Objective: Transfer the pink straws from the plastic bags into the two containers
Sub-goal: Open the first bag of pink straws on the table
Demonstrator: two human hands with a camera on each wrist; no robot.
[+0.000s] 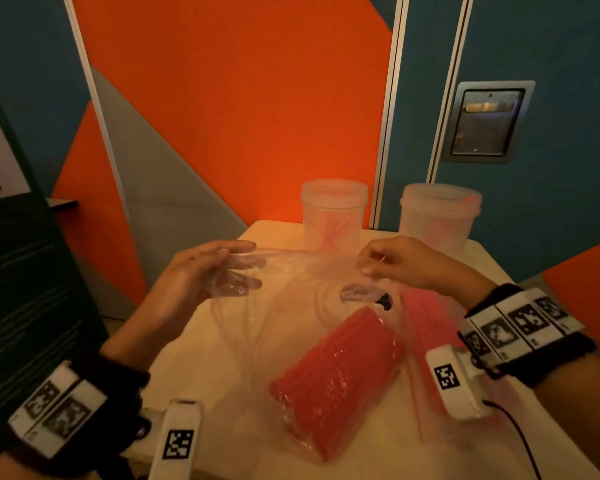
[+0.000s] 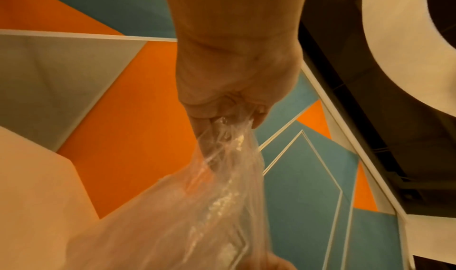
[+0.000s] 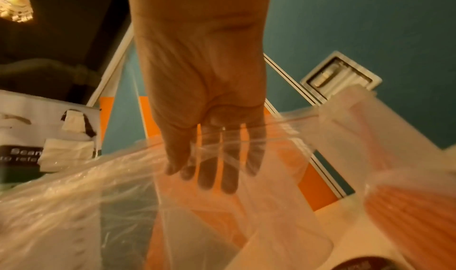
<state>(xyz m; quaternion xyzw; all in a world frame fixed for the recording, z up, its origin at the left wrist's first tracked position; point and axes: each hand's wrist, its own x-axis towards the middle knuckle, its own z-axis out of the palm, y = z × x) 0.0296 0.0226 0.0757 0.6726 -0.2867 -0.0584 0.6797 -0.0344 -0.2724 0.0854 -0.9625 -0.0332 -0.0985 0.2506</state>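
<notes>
A clear, empty-looking plastic bag (image 1: 302, 289) hangs stretched between my two hands above the table. My left hand (image 1: 246, 265) has its straight fingers behind the film and its thumb over the top edge. My right hand (image 1: 368, 263) pinches the bag's other corner. The same film (image 2: 222, 196) fills the left wrist view. A thick bundle of pink straws (image 1: 336, 379) lies wrapped in plastic below the hands, also seen as the straw bundle (image 3: 414, 215). A second bag of pink straws (image 1: 426, 317) lies under my right wrist. Two translucent containers, left (image 1: 333, 209) and right (image 1: 440, 213), stand at the table's far edge; the left holds a few straws.
The pale table (image 1: 361, 459) is small and stands against an orange and teal wall. A small black object (image 1: 383, 301) lies between the two straw bags. A dark poster stand (image 1: 21, 271) rises on the left. A metal wall plate (image 1: 485, 123) sits behind the right container.
</notes>
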